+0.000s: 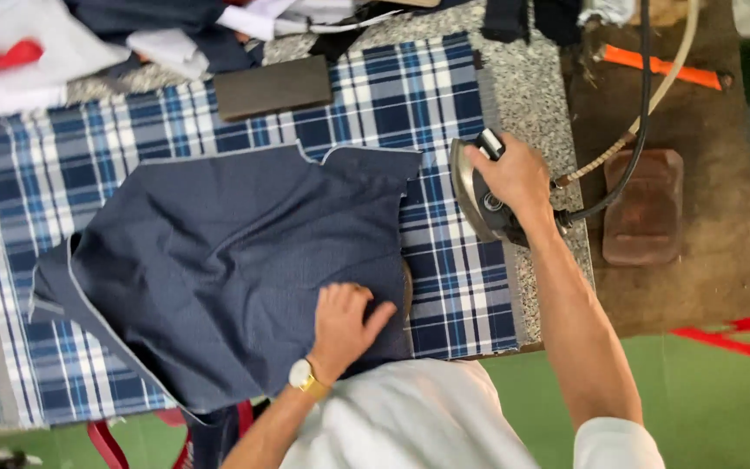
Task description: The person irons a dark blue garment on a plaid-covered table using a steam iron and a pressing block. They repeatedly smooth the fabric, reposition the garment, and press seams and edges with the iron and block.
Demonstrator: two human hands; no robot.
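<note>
Apparently to keep it flat, the left hand (345, 323) presses open-fingered on the navy fabric piece (227, 269); right of it, the right hand (514, 178) grasps the iron (479, 195), tilted up.

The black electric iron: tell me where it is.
In the head view, the black electric iron is tipped up in the right hand, over the plaid cloth's right edge, right of the dark blue fabric.

Iron (483, 195) handle hidden under right hand (514, 174), clothes pile (88, 39) cropped above

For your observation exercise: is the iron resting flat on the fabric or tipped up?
Tipped up: the iron, gripped by the right hand, shows its soleplate sideways, off the navy fabric.
</note>
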